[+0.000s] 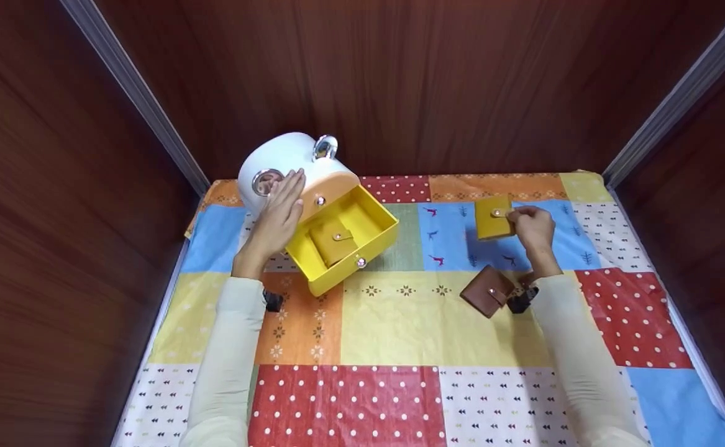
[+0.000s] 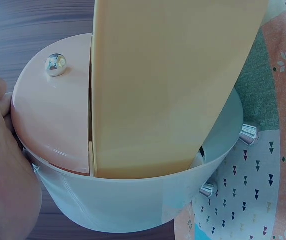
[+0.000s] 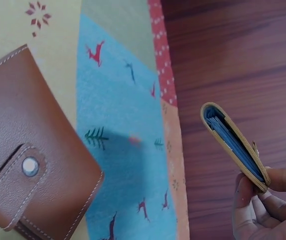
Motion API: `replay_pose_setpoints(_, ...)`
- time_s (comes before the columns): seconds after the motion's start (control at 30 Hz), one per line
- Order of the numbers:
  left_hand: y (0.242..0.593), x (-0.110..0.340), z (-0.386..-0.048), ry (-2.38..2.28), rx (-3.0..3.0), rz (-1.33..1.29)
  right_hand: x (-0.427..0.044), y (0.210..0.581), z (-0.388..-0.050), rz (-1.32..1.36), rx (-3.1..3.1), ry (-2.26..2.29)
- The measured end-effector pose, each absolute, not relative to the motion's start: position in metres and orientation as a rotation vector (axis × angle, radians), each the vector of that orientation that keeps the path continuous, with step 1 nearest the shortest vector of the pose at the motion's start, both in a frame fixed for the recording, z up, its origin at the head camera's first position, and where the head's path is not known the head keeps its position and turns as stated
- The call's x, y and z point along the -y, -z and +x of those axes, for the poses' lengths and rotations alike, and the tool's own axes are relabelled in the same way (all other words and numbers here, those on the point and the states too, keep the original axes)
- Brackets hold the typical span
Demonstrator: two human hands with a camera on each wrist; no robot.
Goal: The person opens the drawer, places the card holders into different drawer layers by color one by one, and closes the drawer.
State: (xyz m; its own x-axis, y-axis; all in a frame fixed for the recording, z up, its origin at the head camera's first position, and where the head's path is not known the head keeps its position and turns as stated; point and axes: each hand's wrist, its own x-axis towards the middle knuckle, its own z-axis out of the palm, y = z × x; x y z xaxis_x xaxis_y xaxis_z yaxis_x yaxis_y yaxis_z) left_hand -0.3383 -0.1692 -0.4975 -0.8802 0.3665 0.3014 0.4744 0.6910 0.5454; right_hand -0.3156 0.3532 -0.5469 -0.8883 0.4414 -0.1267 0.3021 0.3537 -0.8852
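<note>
Box stands near the back-left corner of the surface, the left hand resting on it, fingers straight and close together. Its open drawer holds a tan wallet. A brown wallet lies toward the right edge; behind it, a yellow wallet is raised, clamped in the fingers of the right hand.

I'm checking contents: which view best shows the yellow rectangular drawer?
The head view: it shows inside the yellow rectangular drawer, including a mustard leathery wallet. Left wrist shows only the drawer's outside; right wrist, none.
</note>
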Motion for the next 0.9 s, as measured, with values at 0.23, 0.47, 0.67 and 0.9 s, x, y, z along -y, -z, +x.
replay_pose_setpoints(0.23, 0.497, 0.169, -0.338, 0.948, 2.738, -0.680, -0.345, 0.537, -0.314, -0.649, 2.445, -1.590)
replay_pose_setpoints(0.47, 0.498, 0.168, -0.338, 0.951, 2.739, -0.663, -0.336, 0.529, -0.312, -0.587, 2.436, -1.605)
replay_pose_setpoints(0.67, 0.497, 0.168, -0.338, 0.945, 2.750, -0.659, -0.331, 0.524, -0.313, -0.557, 2.411, -1.614)
replay_pose_setpoints(0.9, 0.497, 0.169, -0.338, 0.965, 2.732, -0.680, -0.323, 0.516, -0.313, -0.520, 2.358, -1.648)
